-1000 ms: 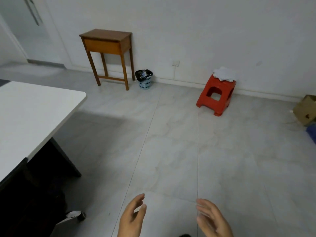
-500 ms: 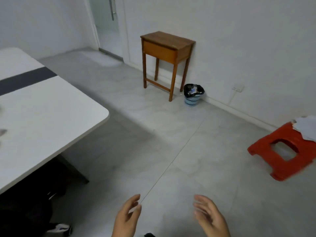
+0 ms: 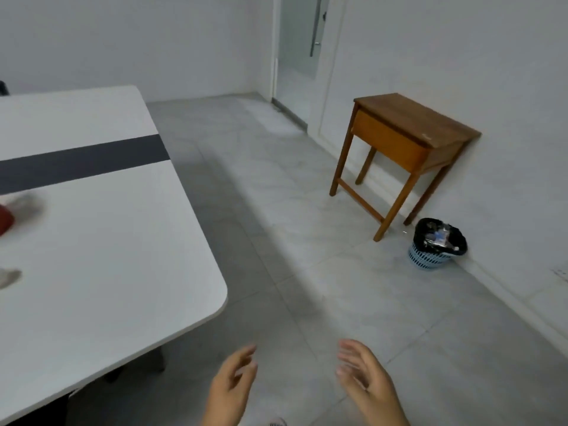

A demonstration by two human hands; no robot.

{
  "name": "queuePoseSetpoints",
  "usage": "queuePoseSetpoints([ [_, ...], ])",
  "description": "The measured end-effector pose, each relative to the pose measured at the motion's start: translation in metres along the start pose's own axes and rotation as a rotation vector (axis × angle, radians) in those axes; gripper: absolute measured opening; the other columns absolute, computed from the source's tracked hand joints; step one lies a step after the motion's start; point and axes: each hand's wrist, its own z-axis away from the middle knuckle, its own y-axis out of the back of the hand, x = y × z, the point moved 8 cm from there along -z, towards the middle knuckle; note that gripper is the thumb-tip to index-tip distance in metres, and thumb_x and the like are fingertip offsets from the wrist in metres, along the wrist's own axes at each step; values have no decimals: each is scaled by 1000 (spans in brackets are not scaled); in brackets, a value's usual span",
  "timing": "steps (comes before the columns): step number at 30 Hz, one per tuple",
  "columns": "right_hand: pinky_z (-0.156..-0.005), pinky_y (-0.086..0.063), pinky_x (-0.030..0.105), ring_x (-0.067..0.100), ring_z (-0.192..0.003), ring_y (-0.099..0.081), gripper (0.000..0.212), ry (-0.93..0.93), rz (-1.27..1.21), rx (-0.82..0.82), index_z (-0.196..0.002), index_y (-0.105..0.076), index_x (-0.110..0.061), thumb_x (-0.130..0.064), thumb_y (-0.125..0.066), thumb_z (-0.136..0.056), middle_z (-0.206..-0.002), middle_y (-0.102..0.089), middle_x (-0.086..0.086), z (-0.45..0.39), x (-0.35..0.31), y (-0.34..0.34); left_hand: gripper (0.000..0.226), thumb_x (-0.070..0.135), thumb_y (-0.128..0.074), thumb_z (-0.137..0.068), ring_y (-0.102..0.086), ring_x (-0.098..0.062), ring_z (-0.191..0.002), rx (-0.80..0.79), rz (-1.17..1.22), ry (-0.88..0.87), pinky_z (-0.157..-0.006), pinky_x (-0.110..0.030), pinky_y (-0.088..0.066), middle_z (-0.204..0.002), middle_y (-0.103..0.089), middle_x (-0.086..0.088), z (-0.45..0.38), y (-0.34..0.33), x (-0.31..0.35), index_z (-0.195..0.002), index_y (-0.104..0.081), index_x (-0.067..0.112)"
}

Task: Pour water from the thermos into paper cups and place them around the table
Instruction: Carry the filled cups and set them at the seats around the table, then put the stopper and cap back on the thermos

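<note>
A white table (image 3: 116, 247) with a dark stripe across it fills the left of the head view. At its left edge a blurred red object (image 3: 5, 217) and a blurred pale object (image 3: 8, 276) lie half cut off; I cannot tell what they are. No thermos or paper cup shows clearly. My left hand (image 3: 230, 392) and my right hand (image 3: 367, 379) hang over the floor at the bottom, off the table's near corner, fingers relaxed and holding nothing.
A small wooden side table (image 3: 405, 146) stands against the right wall, with a blue waste basket (image 3: 436, 244) lined in black beside it. A glass door (image 3: 302, 35) is at the back. Grey tiled floor (image 3: 292, 241) runs between the tables.
The view has swung left: the white table now fills more of the frame, and the red stool has left it. Both hands stay low and empty.
</note>
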Motion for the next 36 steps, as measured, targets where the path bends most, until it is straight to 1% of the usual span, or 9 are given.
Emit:
queuePoseSetpoints([
  [5,-74,-45,4,-14,-83,-59,39,50,59,-156,-97,-53,-18,14,-59,-74,-101,-61,-2,-117,-38,-24,28,-9,-57,-82,-59,16,-76,48,26,-50,-66,4,-40,-99,-62,-8,-97,-14,49,-94,-61,17],
  [9,-66,-44,2,-8,-71,-62,35,-77,81,-235,-95,-57,-8,18,-58,-72,-90,-67,-12,-199,-22,-46,51,-10,-61,-78,-61,12,-70,237,101,30,-63,2,-42,-86,-69,1,-156,-7,42,-78,-68,41],
  [11,-66,-45,4,1,-76,-64,33,-98,100,-307,-95,-56,-6,18,-58,-73,-94,-64,-1,-248,-27,-66,61,-10,-62,-77,-60,14,-69,357,139,66,-63,1,-44,-79,-71,10,-188,-2,42,-70,-69,50],
  [14,-66,-45,9,0,-72,-63,31,-49,115,-489,-95,-54,-5,17,-56,-75,-99,-60,9,-331,-56,-111,34,-7,-61,-79,-60,13,-72,473,154,98,-65,3,-42,-98,-68,-10,-241,4,54,-90,-68,24],
  [18,-69,-45,6,-13,-70,-60,30,69,170,-838,-98,-51,-9,14,-54,-78,-99,-57,3,-407,-113,-205,26,-5,-60,-81,-60,-18,-90,743,237,141,-66,4,-41,-101,-64,-12,-285,35,71,-97,-64,15],
  [23,-77,-46,7,4,-92,-59,32,184,257,-1197,-95,-52,-20,7,-57,-80,-103,-58,-3,-436,-142,-312,25,2,-57,-85,-57,-13,-92,1090,360,244,-72,-12,-41,-99,-63,3,-275,75,64,-89,-62,26],
  [28,-78,-46,8,8,-93,-60,36,247,393,-1428,-93,-52,-27,5,-59,-80,-104,-58,-3,-424,-136,-382,25,-7,-56,-83,-57,-25,-94,1440,418,347,-61,6,-39,-103,-63,-12,-235,98,33,-90,-64,16],
  [33,-77,-45,6,-9,-88,-57,34,295,526,-1536,-91,-55,-27,4,-61,-78,-104,-59,-4,-415,-132,-427,35,-9,-56,-82,-59,16,-74,1578,457,387,-61,6,-39,-101,-62,-13,-232,129,22,-90,-63,24],
  [36,-74,-43,3,-10,-87,-57,32,324,594,-1600,-92,-55,-26,3,-61,-78,-103,-60,-4,-411,-138,-463,37,-13,-56,-80,-60,14,-76,1670,506,380,-63,5,-40,-101,-61,-16,-233,152,20,-90,-62,23],
])
